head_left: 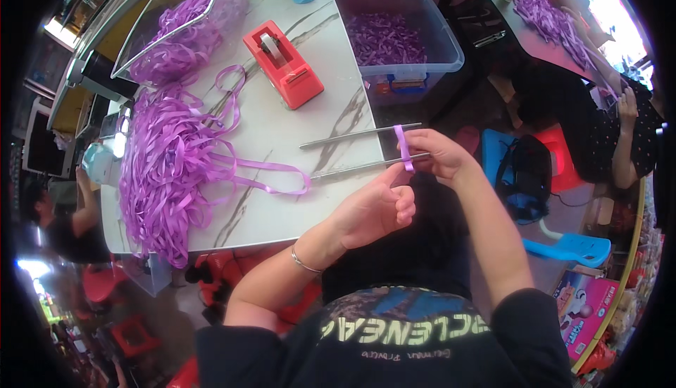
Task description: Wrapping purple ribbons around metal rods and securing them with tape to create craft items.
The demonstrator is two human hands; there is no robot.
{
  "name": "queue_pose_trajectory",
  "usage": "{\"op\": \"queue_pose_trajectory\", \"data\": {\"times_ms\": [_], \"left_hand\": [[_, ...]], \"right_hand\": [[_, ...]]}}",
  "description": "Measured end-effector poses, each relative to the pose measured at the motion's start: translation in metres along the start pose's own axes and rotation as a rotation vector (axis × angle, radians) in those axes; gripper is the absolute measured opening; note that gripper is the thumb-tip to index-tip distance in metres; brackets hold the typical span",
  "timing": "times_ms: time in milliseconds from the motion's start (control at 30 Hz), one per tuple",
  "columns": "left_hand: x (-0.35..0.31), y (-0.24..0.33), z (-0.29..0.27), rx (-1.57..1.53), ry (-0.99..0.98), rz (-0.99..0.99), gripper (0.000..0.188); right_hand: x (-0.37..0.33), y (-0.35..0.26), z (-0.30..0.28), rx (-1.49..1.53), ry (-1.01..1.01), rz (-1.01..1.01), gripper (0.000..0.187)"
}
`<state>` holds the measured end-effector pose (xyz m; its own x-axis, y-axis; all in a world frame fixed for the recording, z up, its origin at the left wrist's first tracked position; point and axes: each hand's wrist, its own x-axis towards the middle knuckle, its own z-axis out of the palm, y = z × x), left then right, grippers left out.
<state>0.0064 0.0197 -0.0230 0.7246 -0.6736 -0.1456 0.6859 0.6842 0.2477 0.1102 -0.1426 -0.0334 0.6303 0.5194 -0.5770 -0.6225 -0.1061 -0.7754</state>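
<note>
Two thin metal rods [352,135] lie side by side, reaching past the table's right edge. A short band of purple ribbon [402,147] is wrapped across both near their right ends. My right hand [445,157] closes on this ribbon from the right, its fingertips at the rods. From below, my left hand [377,212] meets the ribbon's lower end with thumb and forefinger pressed together, the other fingers curled. Left of the rods sits a big tangled heap of purple ribbon strips [165,170]; one long loop from it reaches the lower rod's left end.
A red tape dispenser [299,89] stands on the white marbled table [274,219], beside a clear bin [120,60] of purple ribbon. Right of the table is a clear plastic tub [443,64] of ribbon pieces. Another person's hand [627,103] is at the far right; a blue chair [577,248] stands nearby.
</note>
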Motion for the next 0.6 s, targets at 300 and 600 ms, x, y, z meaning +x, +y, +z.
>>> {"op": "queue_pose_trajectory", "data": {"times_ms": [300, 600], "left_hand": [[0.001, 0.0, 0.001, 0.0, 0.024, -0.01, 0.066], [0.0, 0.001, 0.004, 0.009, 0.021, -0.009, 0.066]], "right_hand": [[-0.012, -0.008, -0.012, 0.0, -0.033, -0.081, 0.014], [0.005, 0.016, -0.01, 0.241, -0.026, 0.046, 0.011]]}}
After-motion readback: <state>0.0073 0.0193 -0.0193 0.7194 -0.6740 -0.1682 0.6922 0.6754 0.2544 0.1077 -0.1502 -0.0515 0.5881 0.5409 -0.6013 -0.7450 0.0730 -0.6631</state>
